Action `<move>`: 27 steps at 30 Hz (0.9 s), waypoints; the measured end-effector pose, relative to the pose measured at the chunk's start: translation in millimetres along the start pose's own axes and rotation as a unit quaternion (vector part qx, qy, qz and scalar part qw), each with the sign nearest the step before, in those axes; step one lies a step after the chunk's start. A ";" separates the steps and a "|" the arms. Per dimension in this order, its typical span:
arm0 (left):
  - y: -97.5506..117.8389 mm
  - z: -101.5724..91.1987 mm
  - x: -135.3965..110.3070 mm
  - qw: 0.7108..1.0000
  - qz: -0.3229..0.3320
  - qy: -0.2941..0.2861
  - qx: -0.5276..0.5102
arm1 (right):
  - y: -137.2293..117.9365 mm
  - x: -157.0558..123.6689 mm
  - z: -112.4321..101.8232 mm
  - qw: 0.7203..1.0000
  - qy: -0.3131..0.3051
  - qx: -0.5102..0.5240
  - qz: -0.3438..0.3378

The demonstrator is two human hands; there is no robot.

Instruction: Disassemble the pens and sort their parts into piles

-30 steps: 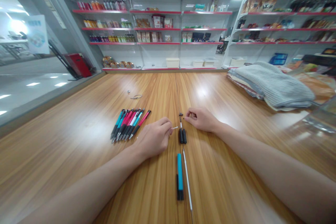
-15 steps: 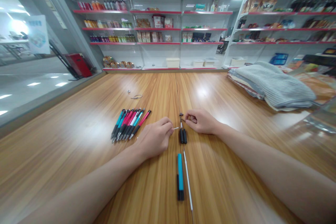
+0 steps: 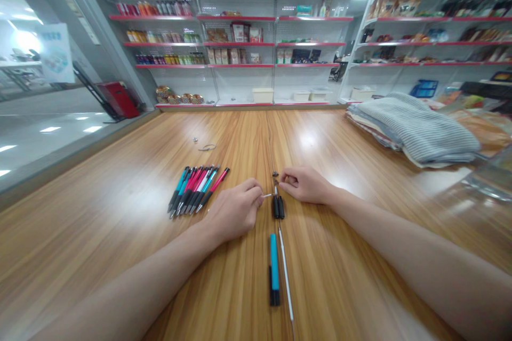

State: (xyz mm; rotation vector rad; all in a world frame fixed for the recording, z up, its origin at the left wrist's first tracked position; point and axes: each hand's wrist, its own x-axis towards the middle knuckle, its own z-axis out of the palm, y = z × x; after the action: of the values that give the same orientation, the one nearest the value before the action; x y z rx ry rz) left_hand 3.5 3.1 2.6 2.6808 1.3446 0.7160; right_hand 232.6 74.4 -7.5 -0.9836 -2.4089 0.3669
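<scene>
Head view: the thin white rod (image 3: pixel 268 195) projects from the left hand (image 3: pixel 236 210), above the counter (image 3: pixel 340 277) and just beyond the black grips (image 3: pixel 278 206). Thumb and forefinger of that hand are closed on one end; the remaining fingers are curled under. The rod is judged light, smooth and fairly stiff, apt to roll or bend if pressed hard; a light fingertip hold near one end, as here, appears sound. The right hand (image 3: pixel 306 185) is apart from the left, across the counter's seam, fingers curled and thumb near the forefinger, beside the small dark parts (image 3: pixel 275 174); whether it grips one cannot be told. Those parts look tiny and easily lost, best pinched singly. Nearer the person lie the blue tube (image 3: pixel 274 264), probably light, rigid and slippery, best held mid-length, and, beside it, the long white stick (image 3: pixel 286 274).
</scene>
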 end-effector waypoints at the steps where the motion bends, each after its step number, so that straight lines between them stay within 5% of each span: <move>1: -0.1 -0.1 -0.1 1.000 0.000 0.000 0.001 | 0.2 0.2 0.4 1.000 0.003 -0.003 0.000; 27: -1.8 1.6 0.0 0.999 0.000 -0.031 0.012 | 3.7 1.5 3.0 1.000 -0.005 -0.003 -0.028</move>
State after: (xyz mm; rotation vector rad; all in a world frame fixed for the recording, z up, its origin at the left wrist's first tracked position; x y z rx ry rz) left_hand 2.9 4.5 0.8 2.6974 1.3462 0.6151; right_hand 232.3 77.9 -11.0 -0.9160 -2.4419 0.3463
